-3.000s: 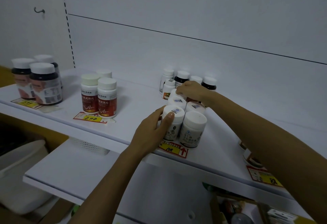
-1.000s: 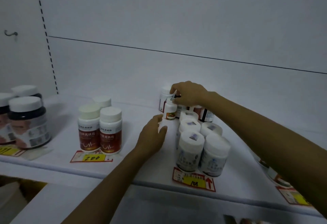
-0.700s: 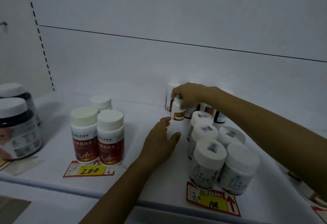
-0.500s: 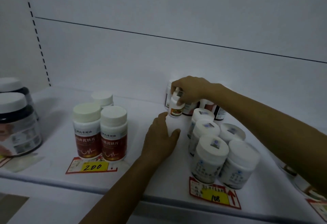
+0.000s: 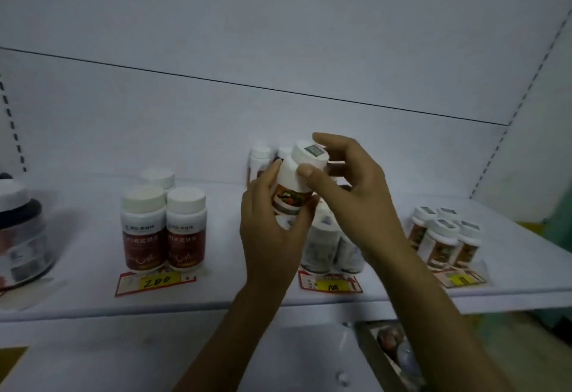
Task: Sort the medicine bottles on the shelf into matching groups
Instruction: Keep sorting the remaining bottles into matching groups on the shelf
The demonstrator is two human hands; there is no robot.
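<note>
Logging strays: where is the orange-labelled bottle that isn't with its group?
The orange-labelled bottle is mid-frame in the head view, held above the shelf: left hand around its body, right hand pinching its cap.

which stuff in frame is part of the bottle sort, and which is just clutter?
In the job:
small orange-label bottle, held by left hand and right hand
orange-label group
red-label bottles
white bottles
dark jar

Lying about:
price tag marked 200
box below the shelf

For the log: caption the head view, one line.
Left hand and right hand hold a small white-capped bottle above the shelf; similar bottles at right.
</note>
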